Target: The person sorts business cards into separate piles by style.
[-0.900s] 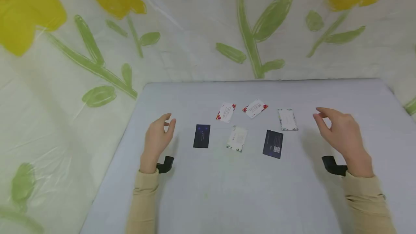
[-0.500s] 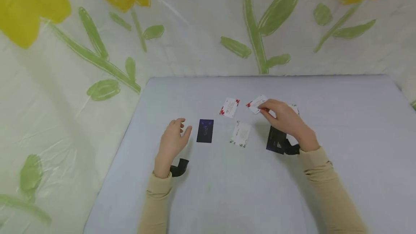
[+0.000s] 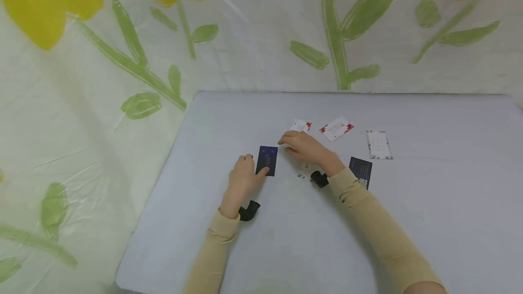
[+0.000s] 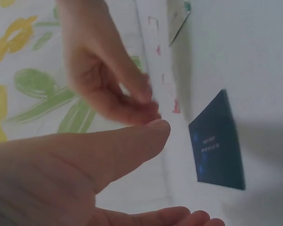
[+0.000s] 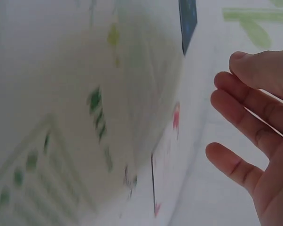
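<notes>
A dark blue business card (image 3: 266, 158) lies on the table at the left of the group. My left hand (image 3: 244, 178) hovers over its left side, thumb overlapping the card's lower part in the head view; in the left wrist view the card shows apart from the fingers. My right hand (image 3: 304, 146) is just right of that card, above a white card with green leaves (image 3: 304, 176) that it partly covers. Behind it is a white card with red flowers (image 3: 301, 125), its lower part hidden. In the right wrist view the right fingers (image 5: 240, 162) are loosely extended and hold nothing.
Farther right lie another red-flowered card (image 3: 337, 129), a white leaf-bordered card (image 3: 379, 144) and a dark card with a QR code (image 3: 361, 170), partly behind the right sleeve. A flower-painted curtain (image 3: 261, 26) hangs behind the pale table (image 3: 286, 248).
My right hand has swept left across the cards, from the right side to beside the dark blue card. My left hand has moved right, to that card. The head view has shifted slightly.
</notes>
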